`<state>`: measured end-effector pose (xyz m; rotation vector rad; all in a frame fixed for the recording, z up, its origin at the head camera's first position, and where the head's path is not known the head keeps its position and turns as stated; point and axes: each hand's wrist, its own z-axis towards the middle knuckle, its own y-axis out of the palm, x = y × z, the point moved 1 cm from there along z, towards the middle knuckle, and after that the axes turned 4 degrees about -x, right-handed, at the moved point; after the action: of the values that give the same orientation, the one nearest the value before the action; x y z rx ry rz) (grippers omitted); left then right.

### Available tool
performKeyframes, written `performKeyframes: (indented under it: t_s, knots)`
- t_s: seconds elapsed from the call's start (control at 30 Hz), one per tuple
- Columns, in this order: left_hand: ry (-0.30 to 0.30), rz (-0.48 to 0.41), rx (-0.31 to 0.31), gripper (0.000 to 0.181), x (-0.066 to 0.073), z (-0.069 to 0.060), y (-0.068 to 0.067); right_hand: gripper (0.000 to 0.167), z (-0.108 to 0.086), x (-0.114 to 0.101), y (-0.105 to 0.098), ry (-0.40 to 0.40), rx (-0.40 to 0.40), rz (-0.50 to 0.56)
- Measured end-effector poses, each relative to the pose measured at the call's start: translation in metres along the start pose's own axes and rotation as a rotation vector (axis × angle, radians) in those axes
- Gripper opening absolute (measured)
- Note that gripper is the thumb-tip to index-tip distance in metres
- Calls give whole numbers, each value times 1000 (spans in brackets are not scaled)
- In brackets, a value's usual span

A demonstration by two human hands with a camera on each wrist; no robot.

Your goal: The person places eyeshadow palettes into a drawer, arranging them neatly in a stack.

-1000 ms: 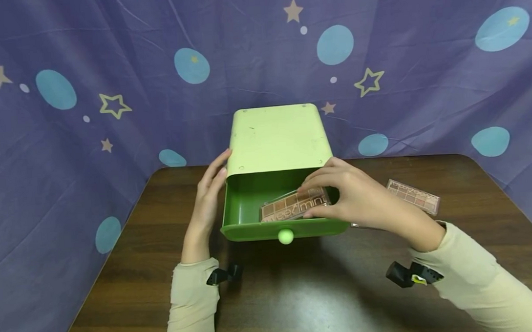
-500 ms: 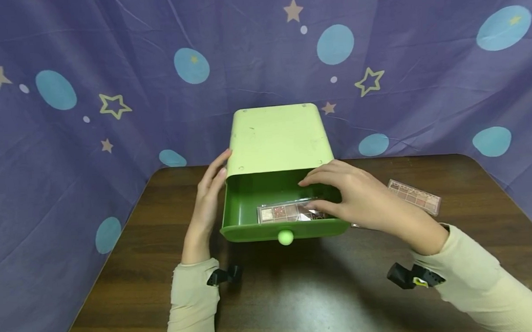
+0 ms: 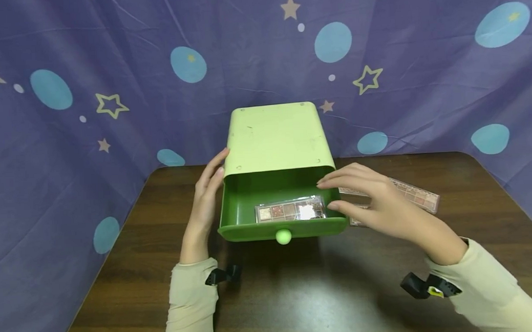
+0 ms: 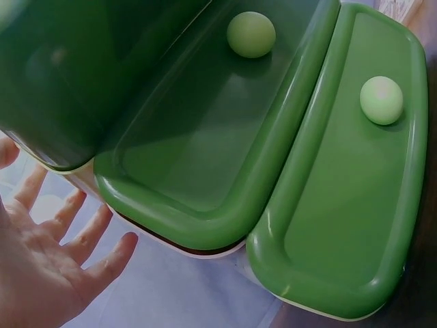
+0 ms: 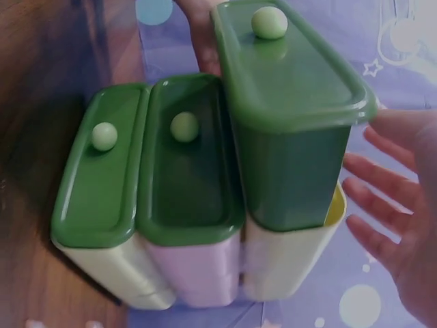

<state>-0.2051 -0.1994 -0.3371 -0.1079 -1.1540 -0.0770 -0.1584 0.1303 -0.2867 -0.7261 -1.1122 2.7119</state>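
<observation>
**Makeup palette (image 3: 289, 210) seen inside a pulled-out green drawer (image 3: 237, 233)**

The palette is laid just behind the front wall of the top drawer, its pans turned upward and a bright glare thrown across its right half. The right hand (image 3: 377, 196) is poised by the drawer's right end, thumb and fingers parted, with nothing pinched between them. The left hand (image 3: 205, 197), its fingers spread, is placed at the left side of the pale green cabinet (image 3: 275, 136); the fingertips are seen at its edge, but how firmly it is touched cannot be told.

To the right, another palette (image 3: 418, 197) is laid on the brown table (image 3: 275, 302), partly hidden by the right hand. Parts of further palettes (image 3: 358, 222) are glimpsed between that hand and the drawer. In the left wrist view, a middle drawer (image 4: 198, 150) and a bottom drawer (image 4: 341, 178) are shown closed, each fitted with a round knob (image 4: 250, 34). A purple curtain (image 3: 253, 44) printed with stars is hung behind.
</observation>
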Motion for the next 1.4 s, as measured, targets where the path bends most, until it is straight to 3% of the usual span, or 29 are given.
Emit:
performKeyframes:
  t_s: [0.2,0.4,0.5,0.63,0.8,1.4]
  knots:
    - [-2,-11,-5,46,1,-1,-1,40,-15,7,-7,-83,156,33]
    - [-1,-10,-4,46,1,-1,-1,46,-35,19,-14,-39,214,-6]
    - [-3,-4,-1,46,1,-1,-1,44,-47,27,-16,5,192,-18]
    - [-1,4,-3,46,0,-1,-1,27,-64,35,-16,98,147,-43]
    - [18,21,-11,45,1,0,-1,51,-85,43,-15,222,98,-117]
    - [23,34,-13,45,1,0,-1,42,-132,73,-8,442,-49,-154]
